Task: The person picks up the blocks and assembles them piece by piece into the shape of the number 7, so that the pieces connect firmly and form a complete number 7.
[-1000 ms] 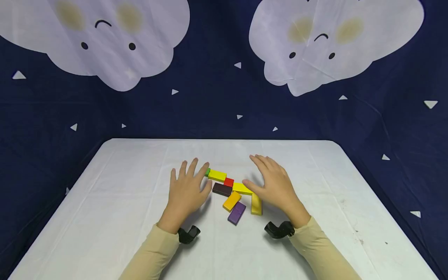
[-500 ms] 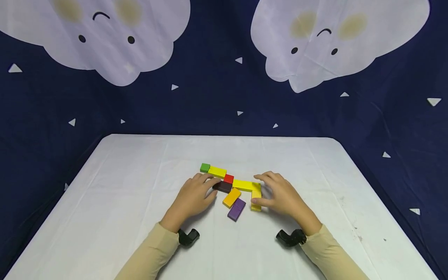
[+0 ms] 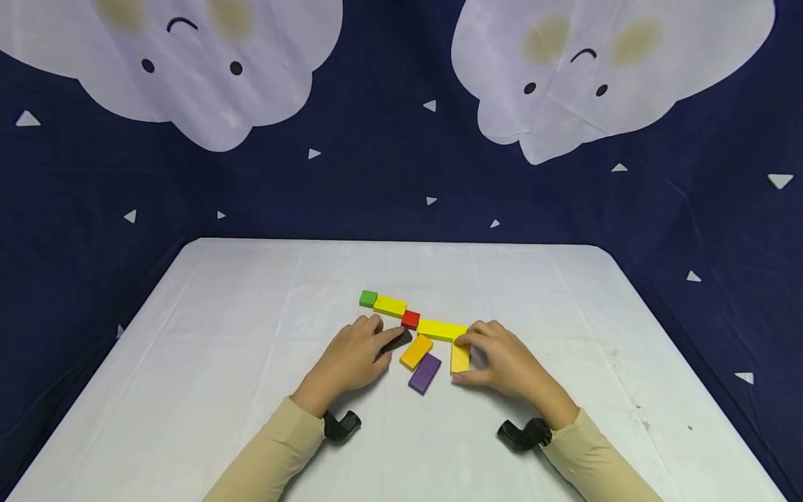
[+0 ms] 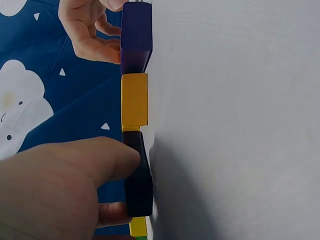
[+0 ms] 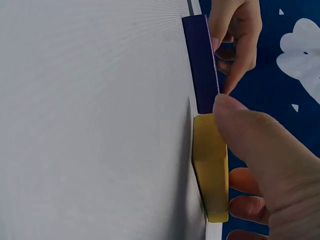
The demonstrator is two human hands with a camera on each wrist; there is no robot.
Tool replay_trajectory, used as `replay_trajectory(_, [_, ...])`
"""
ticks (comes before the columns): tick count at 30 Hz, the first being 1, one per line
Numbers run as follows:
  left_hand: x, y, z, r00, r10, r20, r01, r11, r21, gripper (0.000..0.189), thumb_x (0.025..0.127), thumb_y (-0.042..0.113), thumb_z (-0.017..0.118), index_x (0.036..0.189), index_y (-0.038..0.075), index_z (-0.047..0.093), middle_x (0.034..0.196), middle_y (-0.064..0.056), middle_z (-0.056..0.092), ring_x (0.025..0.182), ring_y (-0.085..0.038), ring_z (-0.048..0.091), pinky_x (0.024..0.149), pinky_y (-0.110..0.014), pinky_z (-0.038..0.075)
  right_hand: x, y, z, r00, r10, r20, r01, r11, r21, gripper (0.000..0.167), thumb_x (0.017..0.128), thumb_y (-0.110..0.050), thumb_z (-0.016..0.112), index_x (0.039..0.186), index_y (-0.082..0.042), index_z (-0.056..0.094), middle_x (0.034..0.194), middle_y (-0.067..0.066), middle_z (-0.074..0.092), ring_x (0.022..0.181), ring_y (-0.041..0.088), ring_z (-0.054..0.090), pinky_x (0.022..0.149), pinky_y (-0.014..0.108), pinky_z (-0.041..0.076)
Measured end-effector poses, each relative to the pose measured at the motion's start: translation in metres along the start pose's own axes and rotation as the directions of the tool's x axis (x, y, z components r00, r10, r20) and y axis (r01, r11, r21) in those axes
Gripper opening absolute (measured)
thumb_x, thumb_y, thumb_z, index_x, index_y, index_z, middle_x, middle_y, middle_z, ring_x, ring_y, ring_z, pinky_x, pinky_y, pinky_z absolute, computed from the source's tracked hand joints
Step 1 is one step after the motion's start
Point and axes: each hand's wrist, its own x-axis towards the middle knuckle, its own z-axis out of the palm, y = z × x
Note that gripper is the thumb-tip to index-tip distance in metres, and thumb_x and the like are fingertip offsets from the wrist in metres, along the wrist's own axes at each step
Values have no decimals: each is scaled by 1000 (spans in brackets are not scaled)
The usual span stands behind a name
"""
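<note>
My left hand (image 3: pixel 348 357) pinches a black block (image 3: pixel 401 339) between thumb and fingers. In the left wrist view the thumb presses on the side of that black block (image 4: pixel 140 192). My right hand (image 3: pixel 507 364) grips a short yellow block (image 3: pixel 461 358), its thumb at the near end and its fingers over the far end. The right wrist view has this yellow block (image 5: pixel 212 175) standing just above the white surface's line of sight, thumb at one corner. Between the hands lie an orange block (image 3: pixel 416 351) and a purple block (image 3: pixel 424 374).
Behind the hands, a long yellow block (image 3: pixel 437 330), a red block (image 3: pixel 410 319), another yellow block (image 3: pixel 390 305) and a green block (image 3: pixel 368 298) form a slanting row. A white cloth covers the table (image 3: pixel 251 348); a dark blue curtain (image 3: pixel 376 181) hangs behind it.
Both hands came down to the blocks from an open spread. The left fingers closed on the black block, which has turned; the right thumb slid to the short yellow block's near end.
</note>
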Motion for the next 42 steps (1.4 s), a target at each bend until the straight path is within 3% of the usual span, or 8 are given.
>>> replay_trajectory(3, [-2,2,-1,1000,-4,15,4,1000,2,45,95,31,62,139,22,59,105,-2,57,87,-16,45,74,-32,41,-2,0,0,1000,-8,-4,8,1000,13,58,70,-52,86,117,-20,70,114,-6,62,102,14,52,90,39,46])
replay_trajectory(10, [-9,3,-5,997,-35,76,41,996,-85,53,90,42,71,132,13,60,120,-6,66,97,-19,56,89,-41,47,-5,2,1,1000,-16,7,16,999,43,57,73,-47,86,121,-20,68,120,-6,61,109,14,54,97,42,47])
replay_trajectory(16, [-14,-4,-4,999,-36,38,41,990,-136,61,81,49,78,128,15,61,114,-4,66,93,-18,55,87,-41,47,-7,4,4,999,3,35,-8,991,133,62,71,-43,88,123,-19,66,123,-5,59,114,17,52,101,45,46])
replay_trajectory(20, [-15,-11,2,997,-56,48,66,971,-230,71,80,51,79,137,16,56,124,-4,65,107,-21,59,97,-44,47,-7,5,5,999,8,49,-17,981,195,64,71,-42,88,125,-18,64,124,-3,58,115,18,49,102,47,44])
replay_trajectory(27, [-14,-21,8,994,-72,82,97,928,-361,70,79,48,81,137,20,55,96,6,56,89,-12,50,80,-33,44,-7,5,6,998,27,48,-36,980,193,67,70,-45,88,126,-18,65,119,-5,56,108,14,47,92,38,44])
replay_trajectory(30, [-14,-23,8,994,-68,81,94,914,-394,68,78,48,82,134,21,56,92,7,54,86,-11,49,77,-32,42,-8,6,6,998,37,49,-45,982,185,68,70,-46,88,127,-18,64,117,-6,55,106,13,46,90,36,43])
replay_trajectory(37, [-14,-24,8,996,-64,70,87,905,-416,65,77,49,82,130,20,57,85,6,50,79,-10,47,70,-29,39,-10,7,7,998,32,52,-41,982,182,66,69,-46,89,125,-22,64,122,-7,57,112,14,48,100,44,45])
replay_trajectory(42, [-15,-24,8,994,-71,80,98,902,-421,69,77,49,83,133,20,57,85,5,50,81,-10,47,71,-30,39,-12,6,9,997,48,55,-57,981,186,69,70,-49,87,128,-20,63,120,-9,56,110,12,48,95,40,46])
